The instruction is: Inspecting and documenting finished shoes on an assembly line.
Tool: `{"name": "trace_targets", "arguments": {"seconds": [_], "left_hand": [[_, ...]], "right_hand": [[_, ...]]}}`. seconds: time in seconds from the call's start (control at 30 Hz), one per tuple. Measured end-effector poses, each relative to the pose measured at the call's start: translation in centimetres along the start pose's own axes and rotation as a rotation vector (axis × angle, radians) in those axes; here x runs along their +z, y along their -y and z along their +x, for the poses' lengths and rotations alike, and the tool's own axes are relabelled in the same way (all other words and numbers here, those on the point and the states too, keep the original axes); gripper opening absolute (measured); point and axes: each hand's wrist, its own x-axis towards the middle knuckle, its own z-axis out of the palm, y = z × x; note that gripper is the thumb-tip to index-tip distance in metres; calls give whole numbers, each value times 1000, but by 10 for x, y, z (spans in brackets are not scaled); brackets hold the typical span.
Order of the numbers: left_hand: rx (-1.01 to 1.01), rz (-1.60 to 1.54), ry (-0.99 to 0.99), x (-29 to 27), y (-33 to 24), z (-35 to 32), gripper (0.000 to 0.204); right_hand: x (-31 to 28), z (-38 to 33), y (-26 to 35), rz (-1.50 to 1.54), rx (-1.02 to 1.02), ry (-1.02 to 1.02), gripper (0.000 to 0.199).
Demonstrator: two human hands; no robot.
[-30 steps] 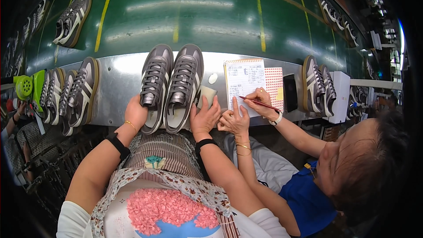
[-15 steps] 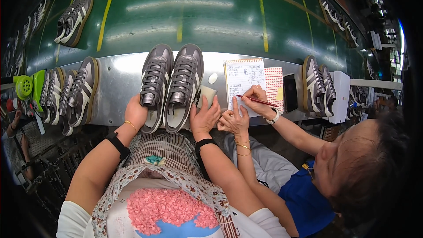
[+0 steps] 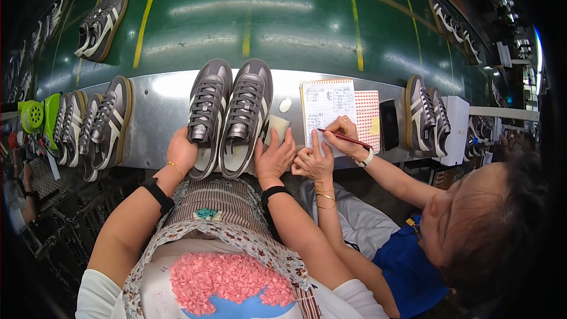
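While the person's left hand (image 3: 182, 152) rests at the heel of a pair of grey leather lace-up sneakers with tan rubber soles (image 3: 231, 115), its fingers curl loosely against the left shoe's outer side, touching rather than gripping. The pair lies side by side, toes toward twelve o'clock, on a brushed-metal bench ledge (image 3: 156, 100) at the edge of a green conveyor belt with yellow lines (image 3: 295, 18). At three o'clock of the pair, the right hand (image 3: 273, 155) lies with fingers spread and relaxed, fingertips on a small beige rectangular block (image 3: 276, 126) just beside the right shoe. Farther toward three o'clock, a co-worker's hands (image 3: 331, 145) write with a red pencil (image 3: 344, 139) on a spiral-bound white notepad (image 3: 326, 103). At nine o'clock, more striped grey sneakers (image 3: 97, 121) stand on the ledge, near a lime-green plastic tool (image 3: 35, 115).
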Motion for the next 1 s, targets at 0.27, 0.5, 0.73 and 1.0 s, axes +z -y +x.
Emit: {"name": "trace_targets", "arguments": {"seconds": [0.27, 0.5, 0.73, 1.0], "left_hand": [[-4, -2, 29, 0, 1, 1, 29], [11, -11, 4, -1, 1, 0, 29], [19, 0, -6, 0, 2, -1, 30], [4, -9, 11, 3, 7, 1, 31]], "right_hand": [[1, 0, 0, -4, 5, -8, 49], [1, -1, 0, -10, 2, -17, 49], [0, -1, 0, -1, 1, -9, 49], [-1, -2, 0, -15, 1, -6, 49]]}}
